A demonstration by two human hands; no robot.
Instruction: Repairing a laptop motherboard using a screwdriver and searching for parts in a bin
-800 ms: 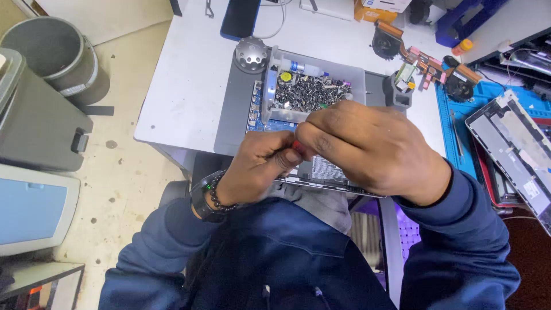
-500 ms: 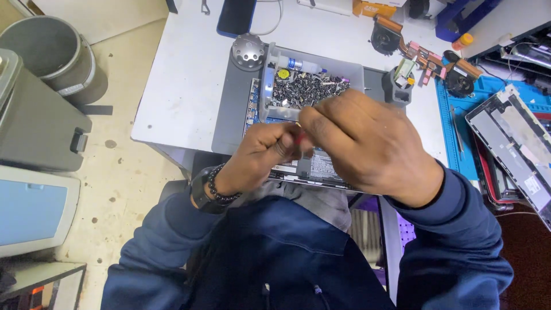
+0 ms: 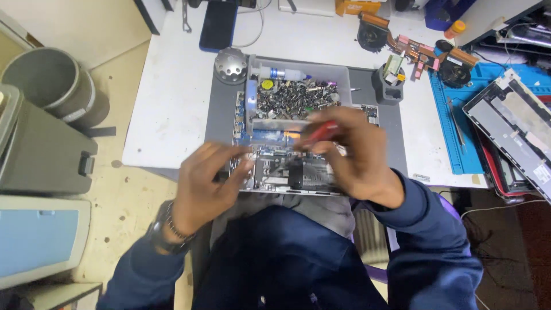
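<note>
An opened laptop base (image 3: 275, 172) with bare circuit boards lies on a grey mat (image 3: 221, 115) at the table's near edge. My right hand (image 3: 356, 163) is over its middle, shut on a red-handled screwdriver (image 3: 321, 132). My left hand (image 3: 206, 181) rests at the laptop's left edge with bent fingers; it is blurred, and I cannot make out whether it holds anything. Just behind the laptop stands a grey tray (image 3: 344, 77) heaped with several small screws (image 3: 295, 96).
On the white table (image 3: 172, 86) are a dark phone (image 3: 218, 26), a metal dome (image 3: 231, 65), a black tool cup (image 3: 389, 89), cooling fans with copper pipes (image 3: 402, 40) and a blue mat (image 3: 470, 115). Laptop shells (image 3: 511, 123) lie right. Grey bins (image 3: 51, 86) stand on the floor, left.
My hands were pressed together above the laptop. They have drawn apart: the left went down to the laptop's left edge, and the right now shows the red-handled screwdriver.
</note>
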